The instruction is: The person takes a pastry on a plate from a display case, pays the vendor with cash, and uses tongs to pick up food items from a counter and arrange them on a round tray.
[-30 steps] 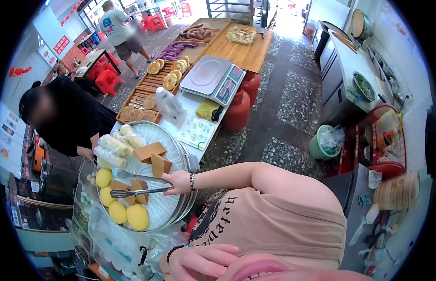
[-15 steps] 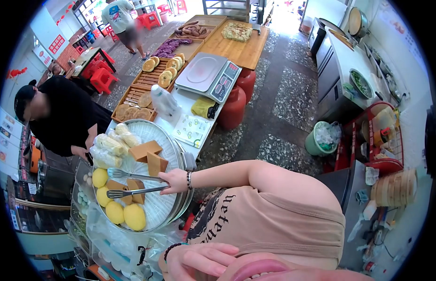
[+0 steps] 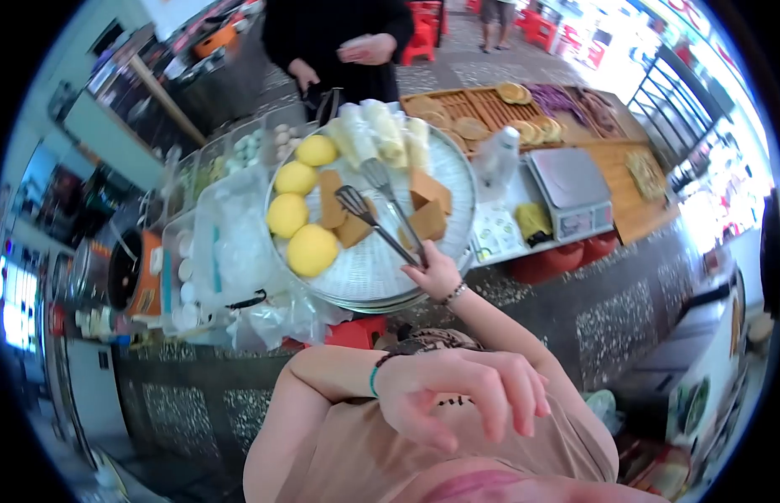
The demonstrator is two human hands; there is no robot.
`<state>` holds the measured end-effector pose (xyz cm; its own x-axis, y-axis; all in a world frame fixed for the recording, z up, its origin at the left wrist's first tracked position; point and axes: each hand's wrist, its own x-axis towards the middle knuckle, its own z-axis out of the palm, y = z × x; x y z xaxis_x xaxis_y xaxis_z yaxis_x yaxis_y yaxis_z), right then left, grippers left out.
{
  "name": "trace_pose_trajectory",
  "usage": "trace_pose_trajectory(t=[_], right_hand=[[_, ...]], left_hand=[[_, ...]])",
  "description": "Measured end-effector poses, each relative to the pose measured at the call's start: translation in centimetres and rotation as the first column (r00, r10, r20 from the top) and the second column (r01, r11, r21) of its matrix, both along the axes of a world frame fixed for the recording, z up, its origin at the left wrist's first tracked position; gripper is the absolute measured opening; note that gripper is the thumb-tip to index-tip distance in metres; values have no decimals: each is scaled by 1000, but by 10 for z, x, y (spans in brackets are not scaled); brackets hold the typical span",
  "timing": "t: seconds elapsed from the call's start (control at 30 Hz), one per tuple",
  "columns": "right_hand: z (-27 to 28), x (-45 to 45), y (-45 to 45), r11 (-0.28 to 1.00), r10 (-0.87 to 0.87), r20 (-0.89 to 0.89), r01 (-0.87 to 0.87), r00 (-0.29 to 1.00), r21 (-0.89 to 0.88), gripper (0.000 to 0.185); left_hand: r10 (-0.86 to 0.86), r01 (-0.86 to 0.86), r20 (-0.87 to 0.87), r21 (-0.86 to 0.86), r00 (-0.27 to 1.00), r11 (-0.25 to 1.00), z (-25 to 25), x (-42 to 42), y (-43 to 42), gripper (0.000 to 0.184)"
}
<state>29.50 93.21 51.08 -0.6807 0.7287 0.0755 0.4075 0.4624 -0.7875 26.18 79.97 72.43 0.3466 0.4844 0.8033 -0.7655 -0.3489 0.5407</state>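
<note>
The right hand (image 3: pixel 436 275) is closed around the joined end of a pair of long metal tongs with slotted heads (image 3: pixel 385 234), thumb and fingers wrapped on the handle near the edge of a round, white woven tray (image 3: pixel 365 272). The tongs reach out over the tray with their two arms spread: the black slotted head is above the brown, smooth-sided blocks (image 3: pixel 331 199) on the left, while the grey slotted head points toward the pale yellow, elongated pieces wrapped in clear plastic (image 3: pixel 381 134) at the far side. Whether either head touches a block I cannot tell. More brown blocks lie just right of the tongs.

The left hand (image 3: pixel 457 398) is in front of the chest, its fingers apart and loosely bent downward, the thumb standing away from them; whether it touches the light brown top (image 3: pixel 339 440) I cannot tell.

Four round, yellow, dome-shaped buns (image 3: pixel 312 250) line the tray's left edge. Beyond the tray stands a person in black clothing (image 3: pixel 335 29), one hand raised before the body and the other lower, near the tray. To the right sits a silver, flat-topped digital scale (image 3: pixel 566 180); to the left, a translucent plastic tub (image 3: pixel 239 235).
</note>
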Motion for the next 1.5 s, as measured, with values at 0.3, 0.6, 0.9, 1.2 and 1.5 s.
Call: trace_pose_trajectory(t=[0.3,0.6,0.9,1.2,1.5], right_hand=[[-3,-4,4,998,22,86,-27,996,61,56],[23,-4,0,990,138,178,-137,974,-21,66],[16,-16,35,750,407,472,-581,782,316,70],[-28,-3,31,756,461,156,-479,873,447,64],[85,86,103,958,-286,-459,240,841,-158,53]], left_hand=[[845,-841,-175,-323,505,435,6,-59,26,65],[627,-853,-654,521,-423,-31,-55,-189,165,82],[636,-932,-688,-324,350,162,-49,-190,179,82],[667,-837,-561,-517,490,181,-61,-202,227,53],[659,-762,-425,-526,621,379,-12,-110,206,57]])
